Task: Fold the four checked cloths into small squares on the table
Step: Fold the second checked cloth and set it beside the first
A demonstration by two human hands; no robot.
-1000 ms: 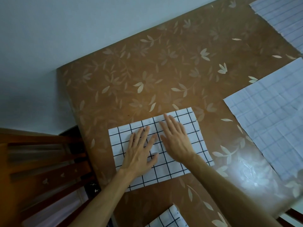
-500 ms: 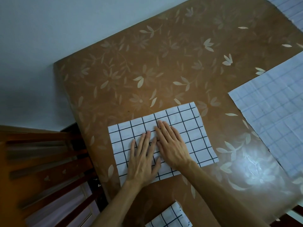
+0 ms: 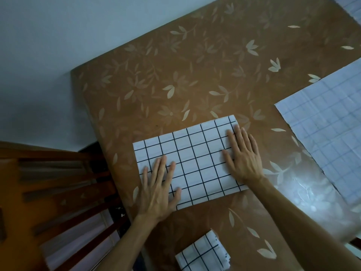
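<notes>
A white cloth with a black check (image 3: 195, 161) lies folded into a long rectangle near the left end of the brown table (image 3: 175, 79), whose glossy covering carries a pale leaf-and-flower pattern. Both hands rest on it, palms down and fingers straight — neither grips anything. The left hand (image 3: 158, 190) lies flat over the cloth's left part near its front edge, fingers slightly spread and pointing away from the person, the heel of the palm just over the front edge. The right hand (image 3: 244, 155) presses flat on the cloth's right end, its fingertips close to the far right corner and its wrist crossing the right edge. The two hands sit well apart, with several checked squares bare between them. Nearer the person, at the bottom of the view, a smaller folded checked cloth (image 3: 203, 253) sits on the table, layered edges showing on its right side. To the right, a larger cloth lies spread out with its paler side up (image 3: 328, 137), the grid faint and bluish; it runs off the right edge of the view. A corner of another pale cloth (image 3: 351, 8) shows at the top right — too little of it to tell more. Left of the table stands a wooden chair (image 3: 50, 182) with horizontal slats, and a plain pale wall (image 3: 68, 36) runs behind.
</notes>
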